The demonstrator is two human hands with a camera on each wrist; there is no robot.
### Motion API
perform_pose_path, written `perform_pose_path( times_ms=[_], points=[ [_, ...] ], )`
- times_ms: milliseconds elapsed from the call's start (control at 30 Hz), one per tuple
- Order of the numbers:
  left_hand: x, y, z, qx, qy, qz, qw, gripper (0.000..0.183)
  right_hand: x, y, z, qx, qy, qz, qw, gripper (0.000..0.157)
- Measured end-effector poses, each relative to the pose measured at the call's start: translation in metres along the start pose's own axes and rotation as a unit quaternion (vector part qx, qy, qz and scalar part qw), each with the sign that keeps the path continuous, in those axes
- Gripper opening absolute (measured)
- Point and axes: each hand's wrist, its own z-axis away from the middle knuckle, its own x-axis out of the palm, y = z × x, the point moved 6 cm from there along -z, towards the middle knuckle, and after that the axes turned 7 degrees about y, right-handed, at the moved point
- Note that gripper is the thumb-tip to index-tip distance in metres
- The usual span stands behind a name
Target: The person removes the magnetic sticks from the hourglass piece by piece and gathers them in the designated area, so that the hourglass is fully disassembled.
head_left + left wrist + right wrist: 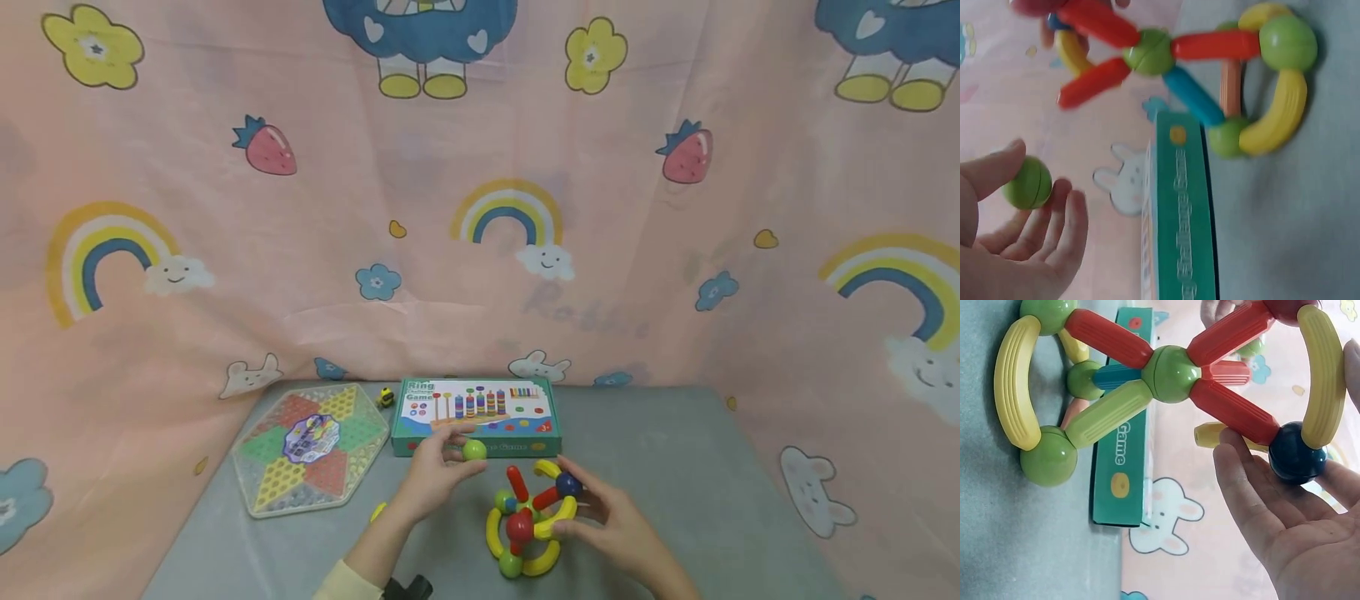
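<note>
My left hand pinches a loose green ball between thumb and fingers, above the table just in front of the game box. To the right, my right hand holds a built frame of balls and rods near its dark blue ball and a curved yellow rod. At the frame's centre a green ball joins several straight rods, red, blue and green. Curved yellow rods link green balls along its lower side. A straight red rod points upward with its end free.
Behind the hands lies a green Ring Challenge Game box. A hexagonal marble-game board lies at left, with a small yellow-and-black toy beside it. A yellow piece shows by the left forearm; a black object sits at the front edge.
</note>
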Motion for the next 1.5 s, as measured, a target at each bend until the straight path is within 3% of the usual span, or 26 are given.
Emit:
perform_pose_path(
  times_ms=[200, 367, 500, 633, 833, 1100, 1200, 1333, 1500],
  points=[
    [-0.035, -0.011, -0.004, 0.017, 0.061, -0.071, 0.9954, 0.042, -0.001, 0.001, 0.001, 0.012, 0.005, 0.001, 1.0, 0.077],
    [-0.062, -0.039, -0.013, -0.01, 0.1, -0.19, 0.9767, 0.04, -0.003, -0.001, -0.001, 0.009, 0.005, 0.012, 1.0, 0.077],
    [-0.076, -0.066, -0.016, -0.046, 0.105, -0.25, 0.9615, 0.038, -0.005, -0.003, -0.001, 0.006, 0.009, 0.022, 1.0, 0.075],
    [-0.081, -0.082, -0.016, -0.059, 0.096, -0.265, 0.9575, 0.035, -0.005, -0.005, -0.001, 0.009, 0.008, 0.021, 1.0, 0.074],
    [-0.083, -0.092, -0.016, -0.069, 0.082, -0.281, 0.9538, 0.034, -0.003, -0.004, -0.001, 0.007, 0.004, 0.012, 1.0, 0.076],
    [-0.081, -0.094, -0.012, -0.067, 0.074, -0.319, 0.9424, 0.035, 0.001, -0.003, -0.001, 0.004, -0.008, 0.015, 1.0, 0.079],
    [-0.08, -0.09, -0.008, -0.072, 0.077, -0.345, 0.9325, 0.04, 0.001, -0.003, -0.001, 0.012, -0.006, 0.011, 1.0, 0.081],
    [-0.073, -0.074, -0.003, -0.06, 0.086, -0.396, 0.9123, 0.041, 0.0, -0.002, -0.001, 0.015, -0.004, 0.001, 1.0, 0.083],
    [-0.054, -0.049, 0.0, -0.016, 0.1, -0.415, 0.9042, 0.036, -0.001, 0.001, 0.002, 0.019, 0.004, -0.004, 1.0, 0.081]
  ],
)
